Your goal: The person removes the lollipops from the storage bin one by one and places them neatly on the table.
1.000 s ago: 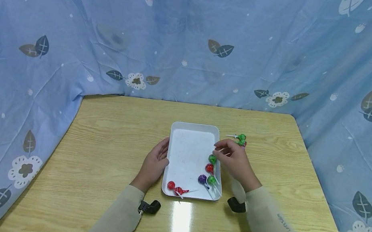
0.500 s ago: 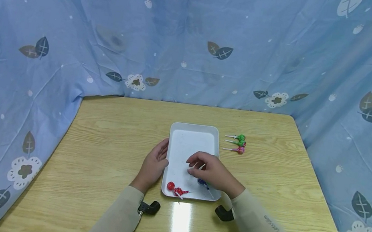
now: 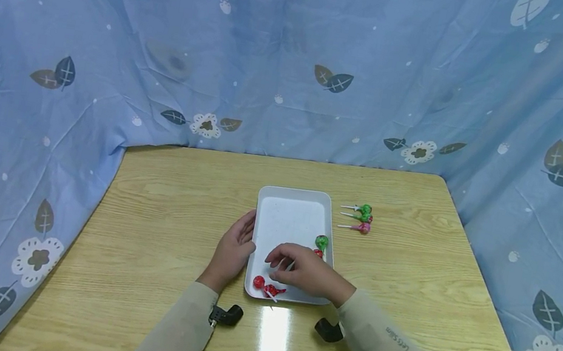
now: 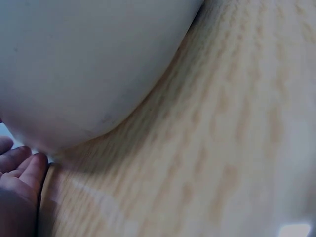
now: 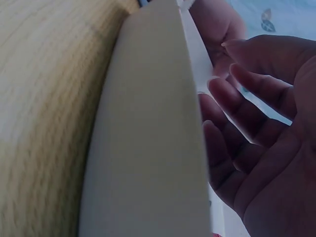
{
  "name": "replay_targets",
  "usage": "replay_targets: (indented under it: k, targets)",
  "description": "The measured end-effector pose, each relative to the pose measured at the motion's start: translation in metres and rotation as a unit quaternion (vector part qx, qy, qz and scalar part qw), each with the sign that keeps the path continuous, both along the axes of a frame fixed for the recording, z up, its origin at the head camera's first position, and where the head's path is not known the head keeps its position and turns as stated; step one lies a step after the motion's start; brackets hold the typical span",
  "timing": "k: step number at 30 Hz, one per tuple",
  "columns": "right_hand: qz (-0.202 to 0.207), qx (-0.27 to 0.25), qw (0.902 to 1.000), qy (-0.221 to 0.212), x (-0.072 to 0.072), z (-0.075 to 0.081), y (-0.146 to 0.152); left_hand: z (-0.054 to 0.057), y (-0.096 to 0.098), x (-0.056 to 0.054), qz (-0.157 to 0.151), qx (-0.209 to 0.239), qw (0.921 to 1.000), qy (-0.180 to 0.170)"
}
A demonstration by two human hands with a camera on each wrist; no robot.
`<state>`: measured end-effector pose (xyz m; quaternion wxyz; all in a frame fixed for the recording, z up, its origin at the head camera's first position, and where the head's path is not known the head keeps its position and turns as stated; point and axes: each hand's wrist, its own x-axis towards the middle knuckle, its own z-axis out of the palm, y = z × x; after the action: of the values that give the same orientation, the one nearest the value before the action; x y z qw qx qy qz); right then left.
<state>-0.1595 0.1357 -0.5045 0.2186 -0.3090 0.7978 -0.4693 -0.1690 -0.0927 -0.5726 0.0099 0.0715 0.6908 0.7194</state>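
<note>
A white tray (image 3: 289,213) holds several wrapped lollipops. My left hand (image 3: 235,251) rests against its left side, fingers straight along the wall; in the left wrist view its fingers (image 4: 32,170) show beside the tray. Over the tray's near part hovers my right hand (image 3: 302,269), fingers loosely bent; in the right wrist view the thumb and fingers stand apart with nothing visible between them. Two red lollipops, one round (image 3: 258,282) and one with a twisted wrapper, lie just left of it. Beyond it are a green lollipop (image 3: 322,241) and a partly covered red one.
Right of the tray, three lollipops lie in a row on the wooden table (image 3: 183,203): two green ones and a pink one (image 3: 363,228). A blue patterned curtain (image 3: 285,47) surrounds the table's back and sides.
My right hand has moved from the tray's right rim leftward and nearer, over the tray. The pink lollipop on the table is uncovered; the purple one is now hidden. My left hand stays put.
</note>
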Motion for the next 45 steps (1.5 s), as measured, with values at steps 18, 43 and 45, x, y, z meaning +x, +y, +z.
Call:
replay_targets:
  k: [18, 43, 45]
  targets:
    - [0.030, 0.035, 0.9989, 0.009, 0.005, -0.018, -0.018, 0.002, 0.000, 0.000, -0.004, -0.002, 1.0000, -0.001]
    - [0.058, 0.043, 0.9973, 0.012, 0.009, -0.020, -0.028, 0.001, -0.001, 0.001, 0.000, -0.009, 0.9999, -0.007]
    - [0.061, 0.048, 0.9969, 0.014, 0.009, -0.020, -0.028, 0.001, 0.000, 0.001, 0.000, -0.009, 0.9999, -0.006]
